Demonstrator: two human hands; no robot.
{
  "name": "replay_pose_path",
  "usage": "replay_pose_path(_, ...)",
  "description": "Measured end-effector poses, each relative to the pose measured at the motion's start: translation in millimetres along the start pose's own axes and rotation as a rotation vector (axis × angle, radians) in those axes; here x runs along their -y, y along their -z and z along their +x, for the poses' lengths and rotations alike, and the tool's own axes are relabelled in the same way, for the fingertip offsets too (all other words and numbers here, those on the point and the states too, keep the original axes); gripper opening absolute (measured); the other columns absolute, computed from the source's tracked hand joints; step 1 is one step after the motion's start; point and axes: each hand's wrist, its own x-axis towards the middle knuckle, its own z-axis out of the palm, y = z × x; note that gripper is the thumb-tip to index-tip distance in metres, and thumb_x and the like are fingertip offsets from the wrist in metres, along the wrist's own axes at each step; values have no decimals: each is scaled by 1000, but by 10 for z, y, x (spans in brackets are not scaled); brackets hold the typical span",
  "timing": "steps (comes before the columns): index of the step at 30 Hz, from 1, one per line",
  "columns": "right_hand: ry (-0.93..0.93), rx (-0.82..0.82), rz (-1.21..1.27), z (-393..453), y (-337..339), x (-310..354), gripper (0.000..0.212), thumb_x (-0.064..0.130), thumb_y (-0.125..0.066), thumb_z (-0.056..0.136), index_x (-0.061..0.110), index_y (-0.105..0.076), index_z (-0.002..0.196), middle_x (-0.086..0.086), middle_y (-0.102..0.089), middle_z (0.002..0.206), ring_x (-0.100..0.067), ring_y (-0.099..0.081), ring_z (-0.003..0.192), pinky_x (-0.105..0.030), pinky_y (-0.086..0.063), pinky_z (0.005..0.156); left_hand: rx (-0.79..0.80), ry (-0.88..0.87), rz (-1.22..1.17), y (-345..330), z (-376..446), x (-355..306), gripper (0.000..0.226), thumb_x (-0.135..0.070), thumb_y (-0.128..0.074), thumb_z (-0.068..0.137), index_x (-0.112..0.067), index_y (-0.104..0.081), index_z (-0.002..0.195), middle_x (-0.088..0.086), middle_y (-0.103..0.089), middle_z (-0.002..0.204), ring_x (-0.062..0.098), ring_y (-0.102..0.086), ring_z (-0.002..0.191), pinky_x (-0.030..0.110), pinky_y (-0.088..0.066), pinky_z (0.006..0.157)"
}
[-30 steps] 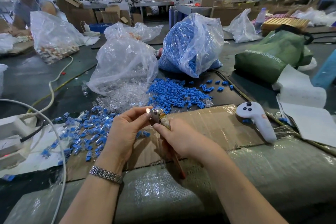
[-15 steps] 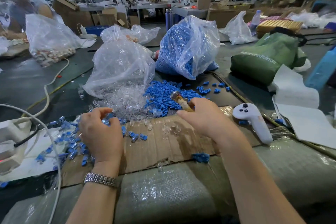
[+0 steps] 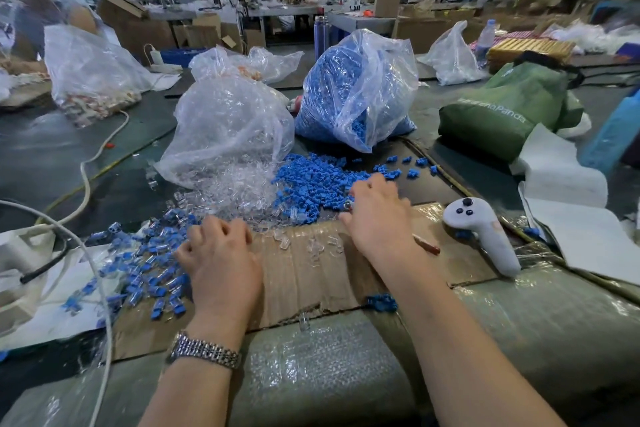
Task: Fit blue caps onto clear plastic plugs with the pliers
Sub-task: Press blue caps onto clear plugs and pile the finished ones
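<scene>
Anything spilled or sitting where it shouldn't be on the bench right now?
A small clump of blue caps lies at the cardboard sheet's near edge, apart from the main blue pile. One clear plug has slipped just past that edge onto the bubble wrap. Nothing looks damaged.

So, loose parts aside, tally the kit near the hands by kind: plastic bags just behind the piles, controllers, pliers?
bag of clear plugs: 1
bag of blue caps: 1
white controller: 1
pliers: 1
Total: 4
</scene>
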Motion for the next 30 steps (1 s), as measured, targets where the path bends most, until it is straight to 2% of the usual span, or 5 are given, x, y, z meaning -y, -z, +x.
replay_pose_path(4,213,99,94,164,-66,230,25,24,-57,103,25,-62,127,-3,-64,127,-26,-52,122,-49,-37,105,-43,-114,-43,-8,21,-45,17,-12,-65,88,-19,-64,103,2,-51,109,21,-46,107,40,-31,99)
replay_pose_path(9,225,142,-45,263,-248,388,22,36,-59,101,28,-63,121,-2,-67,122,-28,-56,120,-53,-29,111,81,-313,-65,-71,-7,-141,24,-34,-55,100,-30,-66,121,-7,-55,108,14,-52,104,36,-30,93)
replay_pose_path(21,296,32,-115,287,-394,391,12,27,-56,102,19,-59,94,-8,-68,106,-30,-61,105,-44,-45,89,77,-326,-127,-64,-15,-150,16,-28,-62,96,-25,-66,112,-10,-54,94,9,-48,89,28,-35,88)
replay_pose_path(25,303,131,-93,322,-345,379,6,14,-58,101,12,-63,97,-11,-68,105,-30,-63,95,-38,-43,75,69,-303,-305,-24,-29,-186,17,-16,-68,93,-22,-60,108,-9,-56,88,7,-55,78,22,-47,73)
replay_pose_path(30,288,171,-37,251,-224,394,15,4,-50,98,10,-60,90,-12,-64,99,-29,-59,85,-37,-47,74,74,-170,-547,-15,9,-168,12,-11,-68,94,-16,-66,105,-5,-65,92,8,-65,82,27,-58,77)
